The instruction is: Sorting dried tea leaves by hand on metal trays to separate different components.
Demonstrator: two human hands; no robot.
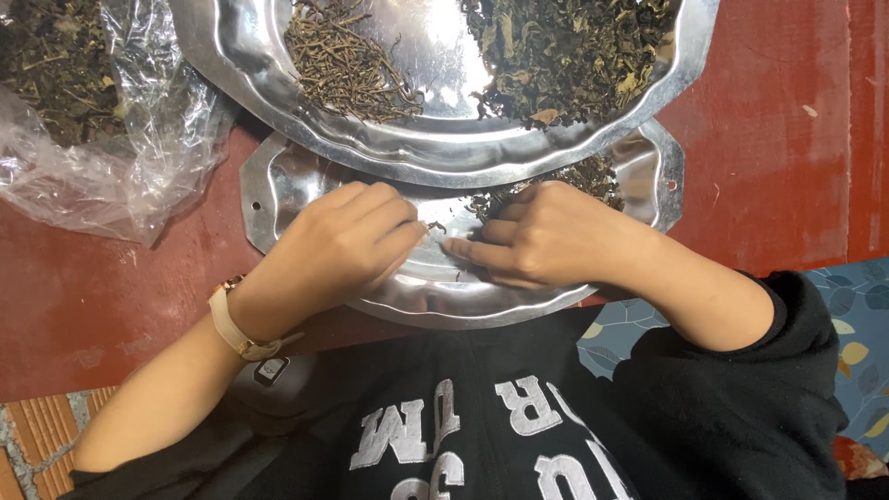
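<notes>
Red painted floor fills the background, scuffed and worn, with 2 metal trays stacked on it. Up top sits the upper tray (444, 153), carrying a pile of thin brown stems (344, 65) on one side and a heap of dried dark leaves (565, 56) on the other. Partly under it, the lower tray (278, 185) holds a smaller scatter of leaves (593, 176) at its far edge. Both hands work over this lower tray: the left hand (343, 245), fingers curled inward, and the right hand (537, 245), fingertips pinched low, nearly meet at a tiny bit of leaf (435, 227); whether either grips it I cannot tell. A clear plastic bag (111, 176) of more dried leaves lies at the far left, and a pale watch strap (227, 324) circles the left wrist
</notes>
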